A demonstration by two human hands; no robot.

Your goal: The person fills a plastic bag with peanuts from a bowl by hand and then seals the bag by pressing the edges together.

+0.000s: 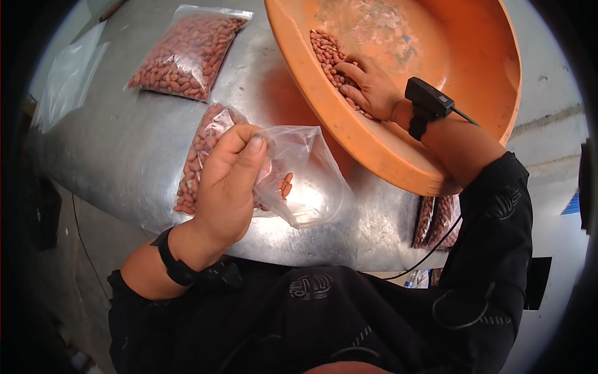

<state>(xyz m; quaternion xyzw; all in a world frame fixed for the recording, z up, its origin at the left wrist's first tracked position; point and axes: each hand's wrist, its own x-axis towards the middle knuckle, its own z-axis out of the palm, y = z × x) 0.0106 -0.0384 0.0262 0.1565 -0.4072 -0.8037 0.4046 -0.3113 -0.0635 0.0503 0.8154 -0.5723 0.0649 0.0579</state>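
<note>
My left hand (227, 184) pinches the edge of a clear plastic bag (311, 162) between thumb and fingers, and the bag's mouth gapes toward the right. Reddish-brown peanuts (192, 168) fill the part of the bag behind this hand, and a few loose ones show near its mouth. Inside a large orange basin (398, 165), my right hand (374, 90) reaches down to a heap of peanuts (325, 53) along the near left wall. Its thumb and forefinger are apart over the nuts, while the other fingers are partly hidden.
A full, sealed bag of peanuts (187, 53) lies on the metal table (124, 143) at the back. Flat empty plastic bags (68, 81) are at the far left. More filled bags (438, 221) lie beneath the basin's near edge. A black cable (430, 255) hangs by my right arm.
</note>
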